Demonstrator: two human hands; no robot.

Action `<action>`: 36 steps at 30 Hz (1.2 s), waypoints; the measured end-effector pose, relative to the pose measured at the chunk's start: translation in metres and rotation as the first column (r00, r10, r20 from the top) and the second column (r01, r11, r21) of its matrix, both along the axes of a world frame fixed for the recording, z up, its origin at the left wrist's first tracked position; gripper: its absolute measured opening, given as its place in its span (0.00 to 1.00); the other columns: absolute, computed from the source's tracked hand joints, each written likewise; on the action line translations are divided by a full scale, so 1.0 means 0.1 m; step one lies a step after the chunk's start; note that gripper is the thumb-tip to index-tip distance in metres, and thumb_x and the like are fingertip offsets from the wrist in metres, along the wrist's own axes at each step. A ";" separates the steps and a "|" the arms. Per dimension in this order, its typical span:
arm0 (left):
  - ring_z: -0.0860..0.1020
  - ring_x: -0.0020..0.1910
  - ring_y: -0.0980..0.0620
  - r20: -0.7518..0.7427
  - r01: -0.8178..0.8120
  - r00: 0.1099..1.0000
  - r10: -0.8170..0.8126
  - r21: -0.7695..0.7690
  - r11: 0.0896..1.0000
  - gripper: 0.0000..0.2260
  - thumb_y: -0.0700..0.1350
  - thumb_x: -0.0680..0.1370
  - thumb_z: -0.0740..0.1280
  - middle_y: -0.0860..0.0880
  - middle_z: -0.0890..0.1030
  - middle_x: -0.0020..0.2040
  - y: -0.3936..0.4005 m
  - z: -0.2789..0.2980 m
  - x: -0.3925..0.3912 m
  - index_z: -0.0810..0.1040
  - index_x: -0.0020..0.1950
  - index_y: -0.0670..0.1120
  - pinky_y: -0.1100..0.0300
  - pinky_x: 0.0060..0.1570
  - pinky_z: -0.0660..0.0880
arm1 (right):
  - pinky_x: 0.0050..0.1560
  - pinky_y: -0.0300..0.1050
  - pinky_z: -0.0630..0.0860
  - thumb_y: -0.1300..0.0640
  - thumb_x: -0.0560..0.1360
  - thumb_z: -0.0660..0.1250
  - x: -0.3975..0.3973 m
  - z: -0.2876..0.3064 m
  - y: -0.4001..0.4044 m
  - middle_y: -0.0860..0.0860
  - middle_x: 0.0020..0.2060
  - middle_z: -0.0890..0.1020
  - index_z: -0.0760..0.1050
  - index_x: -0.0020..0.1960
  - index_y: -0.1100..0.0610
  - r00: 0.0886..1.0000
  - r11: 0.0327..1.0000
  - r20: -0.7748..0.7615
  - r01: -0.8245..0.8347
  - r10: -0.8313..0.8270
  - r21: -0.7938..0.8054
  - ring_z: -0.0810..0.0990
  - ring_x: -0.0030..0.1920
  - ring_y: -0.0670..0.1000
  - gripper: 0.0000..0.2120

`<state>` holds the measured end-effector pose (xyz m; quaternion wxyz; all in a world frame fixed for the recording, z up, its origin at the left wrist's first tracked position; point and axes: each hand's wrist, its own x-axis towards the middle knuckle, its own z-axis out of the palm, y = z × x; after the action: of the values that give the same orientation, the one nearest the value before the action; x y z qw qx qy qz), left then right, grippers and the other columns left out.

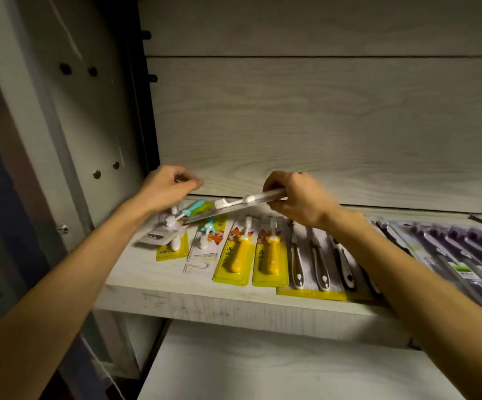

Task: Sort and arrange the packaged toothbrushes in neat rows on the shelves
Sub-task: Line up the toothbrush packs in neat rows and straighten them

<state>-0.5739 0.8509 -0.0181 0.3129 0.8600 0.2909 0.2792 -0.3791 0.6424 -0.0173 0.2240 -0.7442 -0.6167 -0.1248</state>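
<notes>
While right hand (297, 197) fingers pinch toothbrush pack (234, 206), long axis near-horizontal, head leftward; left hand (167, 187) fingers curled, grasp unclear.

Two yellow-handled children's toothbrushes in yellow blister packs (270, 252) are lying side by side on the pale wooden shelf (176, 295). Two bare hands (297, 197) are showing, with one white toothbrush in a clear pack (242, 201) lifted between them. The grey-handled and purple packs are blurring too much to count.

A single head-worn wide-angle camera looks forward and slightly down into a pale wood-grain shelf unit (193, 301), close enough that both bare forearms stretch in from the bottom corners. The view faces the grey wood-grain back panel (320, 125) squarely. Edges bow and blur, so the far right beyond the grip is probably distorted.
</notes>
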 end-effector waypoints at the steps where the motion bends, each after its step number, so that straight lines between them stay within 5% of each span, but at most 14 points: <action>1: 0.79 0.56 0.50 -0.088 -0.013 0.996 0.012 -0.004 1.000 0.12 0.54 0.79 0.69 0.50 0.83 0.53 0.01 -0.07 -0.08 0.83 0.56 0.49 0.49 0.61 0.76 | 0.47 0.53 0.81 0.57 0.75 0.71 -0.01 0.01 0.00 0.51 0.48 0.83 0.76 0.56 0.54 0.999 0.999 0.010 0.035 -0.035 0.027 0.82 0.45 0.52 0.10; 5: 0.80 0.52 0.51 -0.259 -0.049 0.965 0.044 -0.011 0.999 0.26 0.71 0.74 0.60 0.52 0.82 0.52 -0.07 -0.30 -0.34 0.81 0.58 0.53 0.50 0.55 0.77 | 0.43 0.55 0.80 0.56 0.77 0.68 -0.01 -0.02 0.00 0.54 0.45 0.82 0.70 0.56 0.54 0.980 0.978 0.039 0.194 -0.197 0.076 0.79 0.41 0.55 0.11; 8: 0.78 0.55 0.52 -0.276 0.025 0.961 -0.016 0.029 0.999 0.34 0.75 0.67 0.62 0.55 0.78 0.56 -0.11 -0.35 -0.42 0.80 0.61 0.53 0.54 0.53 0.76 | 0.44 0.53 0.79 0.49 0.78 0.67 0.01 -0.02 -0.05 0.55 0.47 0.79 0.67 0.61 0.55 0.952 0.951 0.035 0.305 -0.303 -0.051 0.78 0.42 0.55 0.17; 13: 0.76 0.62 0.51 -0.342 0.022 0.940 0.016 0.108 0.994 0.30 0.58 0.73 0.74 0.50 0.77 0.68 -0.02 -0.39 -0.45 0.72 0.73 0.51 0.54 0.62 0.74 | 0.44 0.49 0.75 0.38 0.75 0.68 -0.05 -0.04 -0.13 0.55 0.50 0.79 0.74 0.60 0.56 0.940 0.916 0.008 0.333 -0.340 -0.225 0.77 0.46 0.55 0.24; 19: 0.79 0.55 0.51 -0.164 -0.112 0.979 0.121 0.062 0.992 0.26 0.46 0.70 0.77 0.49 0.81 0.60 -0.06 -0.43 -0.44 0.78 0.67 0.50 0.57 0.54 0.77 | 0.44 0.51 0.78 0.38 0.72 0.72 -0.22 -0.10 -0.22 0.55 0.45 0.83 0.80 0.52 0.57 0.934 0.938 -0.157 0.292 -0.321 -0.186 0.81 0.45 0.56 0.23; 24: 0.82 0.47 0.50 0.188 -0.103 0.966 0.178 -0.349 0.931 0.22 0.34 0.73 0.75 0.42 0.83 0.55 -0.12 -0.35 -0.37 0.76 0.65 0.40 0.63 0.51 0.80 | 0.38 0.47 0.76 0.38 0.72 0.72 -0.43 -0.09 -0.10 0.54 0.41 0.83 0.80 0.50 0.57 0.923 0.959 -0.263 0.259 -0.280 -0.113 0.81 0.41 0.53 0.22; 28: 0.79 0.42 0.53 0.275 -0.126 0.932 0.237 -0.366 0.922 0.20 0.32 0.73 0.74 0.42 0.82 0.52 -0.17 -0.38 -0.35 0.76 0.63 0.39 0.72 0.37 0.76 | 0.35 0.46 0.70 0.39 0.72 0.72 -0.66 -0.11 0.14 0.54 0.43 0.81 0.74 0.47 0.58 0.928 0.960 -0.246 0.269 -0.279 -0.076 0.79 0.43 0.55 0.22; 31: 0.79 0.39 0.53 0.338 -0.143 0.894 0.294 -0.408 0.902 0.21 0.31 0.72 0.74 0.43 0.82 0.49 -0.12 -0.39 -0.39 0.76 0.63 0.38 0.69 0.35 0.76 | 0.25 0.41 0.67 0.38 0.69 0.74 -0.80 -0.09 0.28 0.52 0.38 0.80 0.71 0.39 0.54 0.900 0.970 -0.375 0.167 -0.223 -0.176 0.77 0.36 0.52 0.22; 33: 0.80 0.42 0.49 0.333 -0.171 0.887 0.319 -0.407 0.898 0.22 0.33 0.71 0.75 0.43 0.82 0.51 -0.04 -0.42 -0.43 0.76 0.63 0.41 0.59 0.43 0.79 | 0.19 0.34 0.65 0.37 0.67 0.75 -0.88 -0.08 0.33 0.50 0.31 0.79 0.75 0.39 0.55 0.860 0.970 -0.473 0.092 -0.190 -0.224 0.76 0.29 0.49 0.22; 36: 0.81 0.44 0.44 0.310 -0.223 0.880 0.361 -0.402 0.888 0.21 0.36 0.70 0.76 0.41 0.84 0.52 0.05 -0.47 -0.45 0.75 0.60 0.44 0.46 0.50 0.80 | 0.24 0.37 0.73 0.43 0.68 0.76 -0.96 -0.09 0.41 0.53 0.32 0.85 0.82 0.41 0.60 0.803 0.963 -0.578 -0.018 -0.147 -0.270 0.80 0.29 0.52 0.19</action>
<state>-0.6193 0.8560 -0.0651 0.4660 0.6647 0.3992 0.4263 -0.4751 0.6838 -0.0264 0.3004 -0.7894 -0.5011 0.1887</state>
